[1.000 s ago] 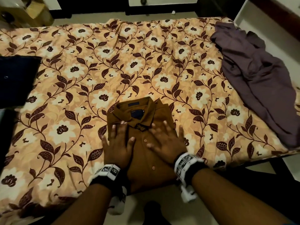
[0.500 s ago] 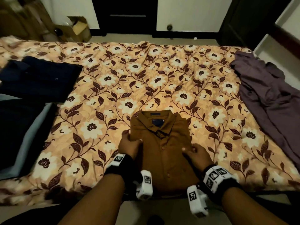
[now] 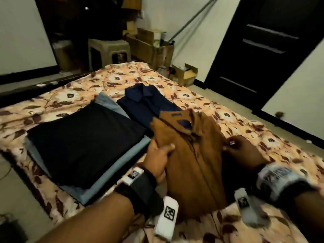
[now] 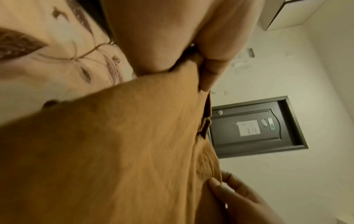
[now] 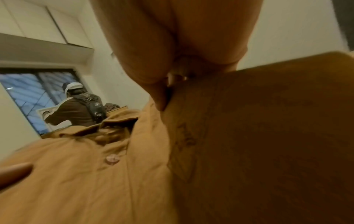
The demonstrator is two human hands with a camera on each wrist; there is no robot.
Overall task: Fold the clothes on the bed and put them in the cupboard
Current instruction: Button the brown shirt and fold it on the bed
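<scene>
A home bedroom. A bed (image 3: 175, 81) with a floral sheet is filling the middle, folded clothes (image 3: 87, 142) lying on it. Dark doors (image 3: 259, 55) are standing in plain pale walls (image 3: 22, 32). A plastic stool (image 3: 108, 51) and open cardboard boxes (image 3: 152, 48) are sitting on the floor behind the bed. A window (image 5: 28, 91) is showing dim blue.

Brown shirt (image 3: 194, 160) lifted off bed — both hands gripping sides, carried left.

Dim room: pale walls (image 3: 21, 32), dark door (image 3: 263, 50), plastic stool (image 3: 108, 50), cardboard boxes (image 3: 150, 48).
</scene>
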